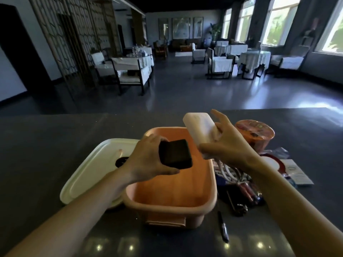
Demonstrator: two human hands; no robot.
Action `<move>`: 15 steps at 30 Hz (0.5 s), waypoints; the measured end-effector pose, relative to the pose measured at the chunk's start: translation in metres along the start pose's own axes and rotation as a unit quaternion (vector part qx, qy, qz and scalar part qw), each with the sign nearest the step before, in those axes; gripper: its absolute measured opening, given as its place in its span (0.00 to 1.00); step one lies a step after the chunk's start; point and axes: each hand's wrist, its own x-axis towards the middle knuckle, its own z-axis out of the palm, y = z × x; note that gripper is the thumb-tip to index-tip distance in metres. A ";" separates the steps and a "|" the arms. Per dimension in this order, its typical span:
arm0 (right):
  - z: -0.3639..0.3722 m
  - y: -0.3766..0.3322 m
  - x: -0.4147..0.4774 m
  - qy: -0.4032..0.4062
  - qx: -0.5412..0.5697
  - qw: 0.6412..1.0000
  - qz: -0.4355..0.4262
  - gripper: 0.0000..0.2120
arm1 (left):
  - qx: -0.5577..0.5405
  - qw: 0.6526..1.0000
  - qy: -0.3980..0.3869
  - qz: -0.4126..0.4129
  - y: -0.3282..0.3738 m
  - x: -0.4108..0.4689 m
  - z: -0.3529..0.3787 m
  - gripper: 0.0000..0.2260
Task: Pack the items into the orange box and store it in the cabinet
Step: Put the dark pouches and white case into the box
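Observation:
The orange box point(187, 206) stands open on the dark counter, with nothing visible inside. Over its left half my left hand point(146, 162) grips a flat black block point(176, 154). My right hand point(228, 143) holds a white rectangular pack point(200, 127) tilted above the box's far right corner. The box's white lid point(92, 167) lies flat to its left.
Right of the box lie white cables point(228, 171), several pens and dark items point(246, 193), an instant noodle cup point(256, 134), a red-rimmed round item point(274, 162) and a paper sachet point(297, 171). A black pen point(222, 227) rests near the front edge. Dining tables and chairs fill the room behind.

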 end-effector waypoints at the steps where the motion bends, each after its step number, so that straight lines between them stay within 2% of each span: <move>1: 0.003 0.001 0.001 0.006 0.001 1.000 0.009 0.49 | 0.000 1.000 -0.019 0.018 -0.003 0.001 0.005 0.31; 4: 0.008 0.005 0.002 0.025 -0.004 0.999 0.037 0.49 | 0.027 0.993 -0.105 0.057 -0.009 -0.001 0.023 0.37; 7: 0.011 0.009 0.002 0.026 -0.029 0.998 0.053 0.49 | 0.051 0.982 -0.165 0.078 -0.014 -0.004 0.040 0.37; 15: 0.012 0.019 0.018 -0.004 -0.001 0.997 0.071 0.48 | 0.019 0.960 -0.278 0.022 -0.017 0.019 0.068 0.36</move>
